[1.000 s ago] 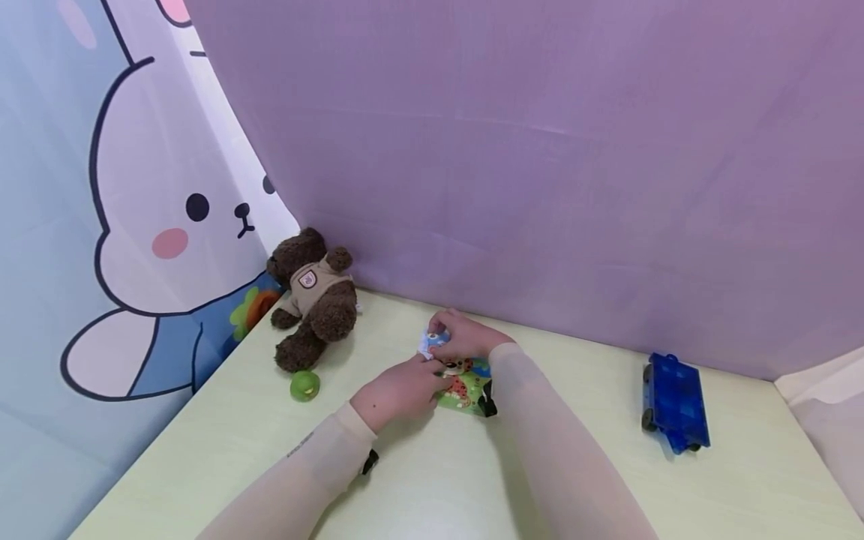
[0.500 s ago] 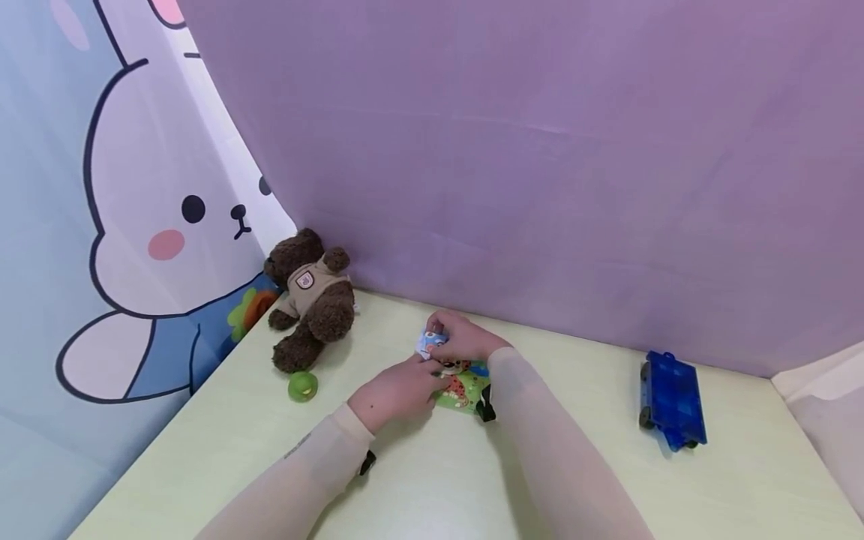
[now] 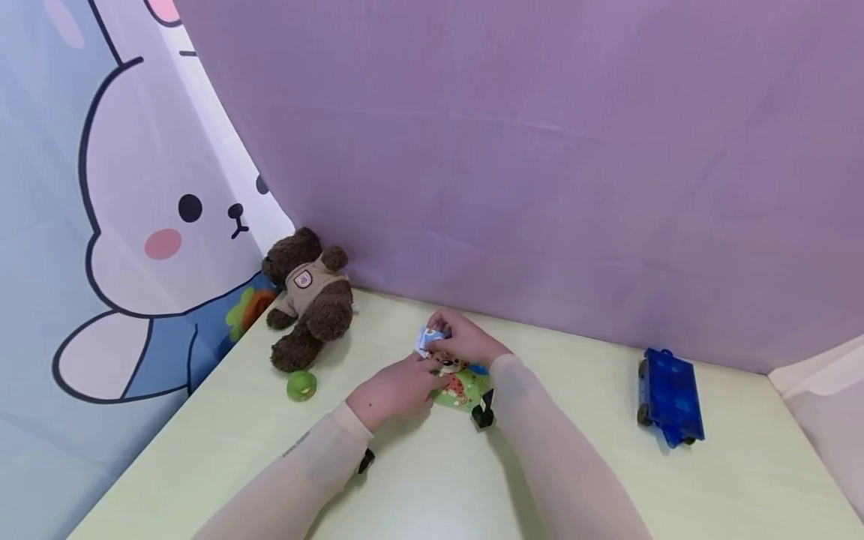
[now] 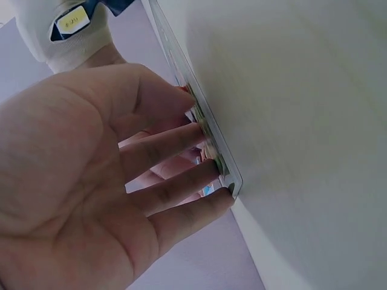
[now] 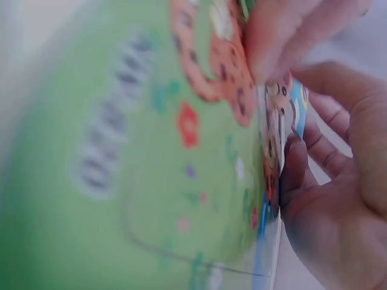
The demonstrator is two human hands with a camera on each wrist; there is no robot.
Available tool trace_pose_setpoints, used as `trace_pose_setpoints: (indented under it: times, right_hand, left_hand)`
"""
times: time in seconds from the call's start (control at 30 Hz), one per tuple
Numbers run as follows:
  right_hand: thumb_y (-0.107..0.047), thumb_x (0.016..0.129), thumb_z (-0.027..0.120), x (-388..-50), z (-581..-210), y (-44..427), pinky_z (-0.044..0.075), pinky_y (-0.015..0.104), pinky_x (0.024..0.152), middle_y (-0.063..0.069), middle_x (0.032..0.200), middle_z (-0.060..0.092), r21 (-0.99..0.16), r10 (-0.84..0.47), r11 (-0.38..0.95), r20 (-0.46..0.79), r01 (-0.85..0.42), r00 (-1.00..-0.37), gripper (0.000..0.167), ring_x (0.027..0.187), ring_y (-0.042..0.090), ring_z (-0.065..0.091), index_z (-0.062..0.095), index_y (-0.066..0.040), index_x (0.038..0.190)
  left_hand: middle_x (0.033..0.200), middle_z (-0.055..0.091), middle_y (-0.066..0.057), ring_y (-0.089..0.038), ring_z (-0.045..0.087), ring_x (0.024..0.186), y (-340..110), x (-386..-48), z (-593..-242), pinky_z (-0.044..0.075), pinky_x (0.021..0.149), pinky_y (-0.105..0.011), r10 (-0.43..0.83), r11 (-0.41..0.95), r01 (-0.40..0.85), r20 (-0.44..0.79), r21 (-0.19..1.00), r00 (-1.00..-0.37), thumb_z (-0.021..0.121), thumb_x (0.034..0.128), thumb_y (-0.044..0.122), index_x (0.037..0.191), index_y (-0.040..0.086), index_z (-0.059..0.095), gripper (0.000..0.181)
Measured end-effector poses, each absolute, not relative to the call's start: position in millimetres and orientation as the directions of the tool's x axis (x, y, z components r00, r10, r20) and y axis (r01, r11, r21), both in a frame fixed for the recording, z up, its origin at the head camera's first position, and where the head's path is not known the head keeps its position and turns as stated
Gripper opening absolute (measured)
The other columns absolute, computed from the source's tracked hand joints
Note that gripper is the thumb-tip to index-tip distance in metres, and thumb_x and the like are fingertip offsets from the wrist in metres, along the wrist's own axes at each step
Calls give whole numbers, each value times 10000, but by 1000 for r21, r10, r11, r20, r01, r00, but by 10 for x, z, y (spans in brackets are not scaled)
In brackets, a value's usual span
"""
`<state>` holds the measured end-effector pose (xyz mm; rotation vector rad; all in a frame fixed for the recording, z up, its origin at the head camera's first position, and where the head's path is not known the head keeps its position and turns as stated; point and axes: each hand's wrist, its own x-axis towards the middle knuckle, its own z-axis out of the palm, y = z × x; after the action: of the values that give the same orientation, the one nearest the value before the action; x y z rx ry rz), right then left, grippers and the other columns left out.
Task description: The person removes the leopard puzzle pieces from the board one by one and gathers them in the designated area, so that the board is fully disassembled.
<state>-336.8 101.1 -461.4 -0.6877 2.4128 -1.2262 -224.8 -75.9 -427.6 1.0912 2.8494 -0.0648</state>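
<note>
A person's left hand (image 3: 398, 390) rests its fingers on the left side of a green picture board (image 3: 467, 394) printed with a spotted animal, as the right hand (image 3: 469, 341) pinches a blue-and-white piece (image 3: 430, 336) above the board's far left corner on a pale desk (image 3: 580, 405). At left, a brown teddy bear (image 3: 313, 294) in a tan shirt lies near a small green toy (image 3: 300, 385); a blue wheeled toy cart (image 3: 675, 397) sits well apart at right, before a purple cloth (image 3: 526, 180).
</note>
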Motion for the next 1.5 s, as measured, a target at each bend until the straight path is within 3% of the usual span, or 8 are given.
trace_pose_setpoints:
  times: [0.2, 0.37, 0.7, 0.9, 1.17, 1.3, 1.5]
  right_hand:
    - [-151, 1054, 644, -3318, -4593, 998, 568, 348, 881, 111, 1234, 639, -795, -536, 527, -39, -299, -843, 304, 1017, 208, 619, 633, -92, 1351]
    - [-151, 1064, 628, -3292, -4562, 988, 565, 377, 923, 104, 1273, 638, -785, -526, 542, -38, -301, -849, 281, 1052, 214, 617, 644, -111, 1341]
    - [-181, 1078, 613, -3246, -4491, 1002, 584, 331, 835, 86, 1290, 617, -812, -505, 517, -34, -271, -863, 217, 996, 197, 657, 667, -159, 1287]
    - [-142, 1070, 605, -3253, -4519, 1031, 639, 316, 799, 121, 1235, 652, -863, -468, 467, -55, -194, -882, 226, 945, 194, 715, 672, -121, 1284]
    - [-229, 1090, 609, -3251, -4518, 1170, 666, 386, 917, 134, 1244, 665, -912, -385, 399, -77, -91, -920, 275, 1009, 265, 765, 652, -135, 1344]
    - [-209, 1103, 583, -3225, -4414, 1302, 656, 432, 986, 130, 1250, 604, -942, -342, 334, -83, -38, -936, 291, 1061, 302, 750, 623, -98, 1369]
    - [-104, 1107, 523, -3171, -4273, 1628, 643, 445, 1044, 119, 1208, 565, -957, -289, 289, -59, -28, -956, 322, 1092, 251, 679, 569, 10, 1404]
  left_hand:
    - [1580, 577, -90, -340, 524, 1475, -772, -2256, -4272, 456, 1272, -456, 645, 764, 643, -122, 58, -755, 671, 1063, 340, 1500, 174, 637, 469]
    - [1555, 604, -70, -308, 550, 1450, -785, -2258, -4285, 467, 1260, -422, 650, 758, 652, -108, 25, -752, 710, 1033, 359, 1495, 198, 644, 493]
    - [1556, 621, -43, -289, 590, 1412, -784, -2276, -4302, 495, 1232, -411, 649, 757, 653, -107, 3, -753, 700, 1038, 356, 1471, 227, 665, 454]
    - [1573, 608, -51, -293, 577, 1437, -781, -2267, -4283, 486, 1245, -415, 647, 760, 650, -115, 12, -754, 698, 1039, 350, 1484, 217, 654, 467]
    - [1593, 587, -69, -321, 570, 1443, -779, -2270, -4274, 484, 1248, -450, 641, 766, 641, -119, 45, -758, 690, 1044, 341, 1508, 218, 631, 483]
    - [1592, 587, -65, -329, 577, 1428, -786, -2288, -4291, 493, 1239, -459, 638, 770, 636, -120, 52, -761, 695, 1040, 344, 1511, 232, 628, 489]
    - [1624, 556, -71, -336, 552, 1463, -786, -2264, -4278, 473, 1259, -467, 625, 780, 621, -152, 78, -766, 683, 1047, 346, 1533, 225, 603, 508]
